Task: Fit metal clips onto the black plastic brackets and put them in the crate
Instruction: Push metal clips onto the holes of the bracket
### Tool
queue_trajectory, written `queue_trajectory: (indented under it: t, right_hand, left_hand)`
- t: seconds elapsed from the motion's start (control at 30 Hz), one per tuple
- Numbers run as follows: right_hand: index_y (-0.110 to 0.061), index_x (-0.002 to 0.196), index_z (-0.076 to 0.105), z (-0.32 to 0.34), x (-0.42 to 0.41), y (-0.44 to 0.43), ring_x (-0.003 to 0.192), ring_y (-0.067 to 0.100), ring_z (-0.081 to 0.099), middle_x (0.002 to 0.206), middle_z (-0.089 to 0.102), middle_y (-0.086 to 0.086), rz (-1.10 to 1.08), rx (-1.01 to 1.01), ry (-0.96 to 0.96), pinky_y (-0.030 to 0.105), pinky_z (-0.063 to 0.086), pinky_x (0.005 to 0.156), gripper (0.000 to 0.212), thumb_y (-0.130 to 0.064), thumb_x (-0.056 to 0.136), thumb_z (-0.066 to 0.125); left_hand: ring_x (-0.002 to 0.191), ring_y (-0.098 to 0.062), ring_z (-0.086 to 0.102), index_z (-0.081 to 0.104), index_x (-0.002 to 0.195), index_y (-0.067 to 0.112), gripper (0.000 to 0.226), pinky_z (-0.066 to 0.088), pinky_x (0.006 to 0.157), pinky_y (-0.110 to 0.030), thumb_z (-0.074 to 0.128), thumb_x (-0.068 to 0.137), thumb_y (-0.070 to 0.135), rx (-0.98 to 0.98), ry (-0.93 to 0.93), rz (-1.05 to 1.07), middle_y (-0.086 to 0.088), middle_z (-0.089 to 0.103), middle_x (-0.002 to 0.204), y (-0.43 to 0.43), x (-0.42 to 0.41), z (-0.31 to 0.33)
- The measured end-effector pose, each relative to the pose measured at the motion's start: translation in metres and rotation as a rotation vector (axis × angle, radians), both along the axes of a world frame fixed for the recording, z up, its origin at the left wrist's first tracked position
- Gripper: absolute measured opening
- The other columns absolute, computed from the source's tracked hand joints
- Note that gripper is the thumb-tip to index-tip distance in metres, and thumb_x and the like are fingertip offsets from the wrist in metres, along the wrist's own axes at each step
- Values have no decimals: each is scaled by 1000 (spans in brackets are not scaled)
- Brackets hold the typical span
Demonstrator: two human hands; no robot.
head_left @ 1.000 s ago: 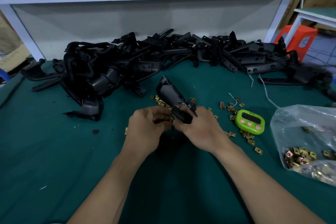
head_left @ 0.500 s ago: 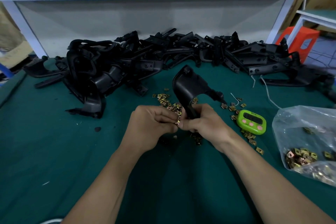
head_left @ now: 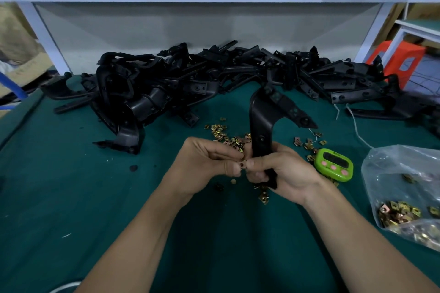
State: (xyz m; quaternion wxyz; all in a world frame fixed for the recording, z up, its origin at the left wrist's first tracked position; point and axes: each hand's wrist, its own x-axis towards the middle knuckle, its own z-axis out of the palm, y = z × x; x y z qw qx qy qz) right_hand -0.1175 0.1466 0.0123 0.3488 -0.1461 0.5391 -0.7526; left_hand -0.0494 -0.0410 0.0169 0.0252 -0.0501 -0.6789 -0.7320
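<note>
Green cloth [head_left: 71,197] covers the bench, and the heap of black brackets [head_left: 166,83] runs along the back. And the bracket in hand [head_left: 260,121] is up! A second ago it lay low and tilted across both fists. Half a second ago it was rising, and now its stem stands nearly upright above them.

The right hand [head_left: 285,173] wraps the lower stem, fingers curled round it, thumb reaching in toward the middle. The left hand [head_left: 207,166] sits just beside it, knuckles up, with thumb and forefinger pinching a small metal clip [head_left: 242,164] right against the right thumb. Whether the clip touches the plastic, I can't tell.

The bracket's long axis runs bottom to top in the view. From its top a second arm branches right and slopes down to a pointed tip aimed rightward.

Loose clips [head_left: 221,133] lie scattered behind the hands. A green timer [head_left: 333,167] sits just right of the right hand, and a clear bag [head_left: 404,173] of more clips lies further right.
</note>
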Motion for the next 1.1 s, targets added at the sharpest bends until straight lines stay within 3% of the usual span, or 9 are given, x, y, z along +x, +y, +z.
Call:
queue_trajectory:
  t: [0.23, 0.37, 0.5, 0.6, 0.83, 0.97, 1.1]
  right_hand:
    - [-7, 82, 59, -2, -1, -3, 52, 12, 41, 62, 48, 2, -30, -47, -15, 23, 27, 50, 15, 1, 74, 70]
    - [-12, 82, 72, -3, -1, -7, 57, 11, 50, 68, 59, 5, -205, 72, 259, 20, 33, 49, 17, -10, 68, 82]
    - [-16, 82, 77, -2, 0, -7, 55, 10, 55, 68, 61, 10, -207, 106, 396, 18, 40, 49, 20, -10, 66, 88]
    - [-15, 75, 74, -1, 0, -7, 58, 9, 60, 67, 66, 4, -239, 97, 436, 17, 45, 52, 19, -9, 64, 88]
    - [-16, 69, 73, 0, -2, -4, 51, 11, 54, 64, 66, 2, -317, 99, 417, 21, 43, 47, 21, -12, 60, 92]
    - [-29, 76, 74, 5, -7, 8, 59, 6, 65, 67, 70, -10, -396, 564, 674, 21, 50, 56, 19, -16, 70, 87]
    - [-30, 72, 70, 2, -4, 10, 54, 3, 57, 58, 63, -17, -463, 816, 988, 13, 40, 47, 26, -6, 74, 78]
  left_hand:
    - [68, -21, 74, 83, 86, 12, 16, 58, 64, -25, 83, 71, 17, 54, 3, 66, -18, 76, 78, 4, -1, -1]
    - [70, -21, 74, 83, 86, 14, 12, 58, 65, -25, 81, 75, 17, -3, 18, 159, -16, 77, 80, 3, -3, -2]
    - [67, -21, 73, 82, 87, 10, 14, 59, 63, -25, 80, 75, 16, 0, 6, 177, -18, 77, 80, 6, -2, -2]
    - [66, -20, 72, 82, 86, 9, 14, 59, 62, -26, 80, 74, 17, 10, 5, 182, -18, 76, 78, 7, -1, -2]
    - [69, -19, 74, 83, 82, 17, 9, 59, 63, -24, 80, 74, 20, 104, 45, 339, -13, 78, 80, 5, -3, -1]
    - [77, -20, 77, 83, 82, 22, 12, 58, 64, -22, 79, 75, 15, 203, 16, 430, -11, 79, 86, -6, -4, 2]
    - [81, -20, 77, 83, 86, 17, 14, 59, 67, -22, 78, 79, 7, 283, -53, 389, -13, 79, 91, -6, -3, 3]
